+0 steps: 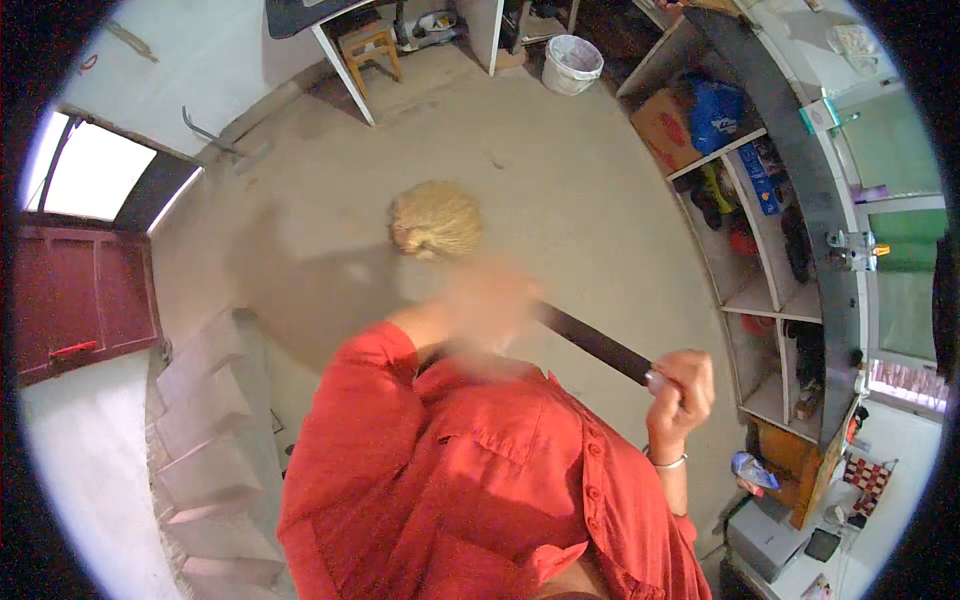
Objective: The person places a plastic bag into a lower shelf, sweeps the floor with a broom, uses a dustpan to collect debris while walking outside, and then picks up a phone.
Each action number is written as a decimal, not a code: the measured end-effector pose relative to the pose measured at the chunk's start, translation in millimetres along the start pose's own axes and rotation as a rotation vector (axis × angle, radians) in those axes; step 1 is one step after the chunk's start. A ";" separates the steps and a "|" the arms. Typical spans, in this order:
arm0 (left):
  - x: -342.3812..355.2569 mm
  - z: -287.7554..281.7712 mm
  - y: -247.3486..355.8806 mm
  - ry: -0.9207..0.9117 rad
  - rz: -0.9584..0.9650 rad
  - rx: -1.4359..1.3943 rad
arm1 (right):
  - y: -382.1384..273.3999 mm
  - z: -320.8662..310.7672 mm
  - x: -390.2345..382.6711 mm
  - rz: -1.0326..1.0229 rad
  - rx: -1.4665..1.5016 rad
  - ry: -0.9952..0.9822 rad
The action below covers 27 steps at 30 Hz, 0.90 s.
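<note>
The right hand (684,390) grips a dark handle (600,346); if the left hand (490,305), whose hold I cannot tell, slackens, the straw broom head (438,218) beyond could swivel.

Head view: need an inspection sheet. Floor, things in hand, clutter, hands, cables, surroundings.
Surface: plain beige floor, shadow left of centre.
Job's things: long dark flat strip, slanting down toward the right; straw-coloured bristly bundle, support unclear.
Clutter: white compartmented shelving filled with mixed items.
Hands: right hand, fingers closed on the strip's end; left hand at its other end, blurred, grip unclear.
Cables: nothing seen clearly.
Surroundings: round white bin; small brown wooden stool; dark red panel at left.
</note>
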State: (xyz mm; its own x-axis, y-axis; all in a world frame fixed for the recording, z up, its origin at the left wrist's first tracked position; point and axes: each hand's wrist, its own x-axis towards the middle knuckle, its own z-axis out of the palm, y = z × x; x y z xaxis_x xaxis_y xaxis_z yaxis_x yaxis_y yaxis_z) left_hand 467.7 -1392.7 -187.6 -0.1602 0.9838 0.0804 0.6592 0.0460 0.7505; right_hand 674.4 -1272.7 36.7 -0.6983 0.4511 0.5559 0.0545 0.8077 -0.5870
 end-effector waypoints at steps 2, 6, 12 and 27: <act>-11.8 -11.5 -0.7 -0.013 -0.070 0.097 | 3.8 6.4 -5.5 0.042 0.036 -0.062; -12.3 32.3 -22.9 -0.156 -0.210 0.087 | 32.9 -23.1 -24.4 0.544 0.098 -0.108; 27.4 55.5 76.1 -0.270 -0.084 -0.042 | 15.5 -129.9 -15.7 0.658 -0.172 -0.131; 50.4 3.2 25.6 -0.315 -0.158 -0.048 | 87.2 -79.4 9.5 0.687 0.023 -0.121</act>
State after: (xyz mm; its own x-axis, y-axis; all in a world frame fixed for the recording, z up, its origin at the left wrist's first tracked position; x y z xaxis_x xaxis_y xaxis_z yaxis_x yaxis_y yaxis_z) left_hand 478.9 -1341.4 -166.5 -0.0182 0.9708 -0.2392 0.6080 0.2007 0.7682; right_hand 729.2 -1167.9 37.6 -0.5858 0.8103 -0.0143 0.4981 0.3460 -0.7951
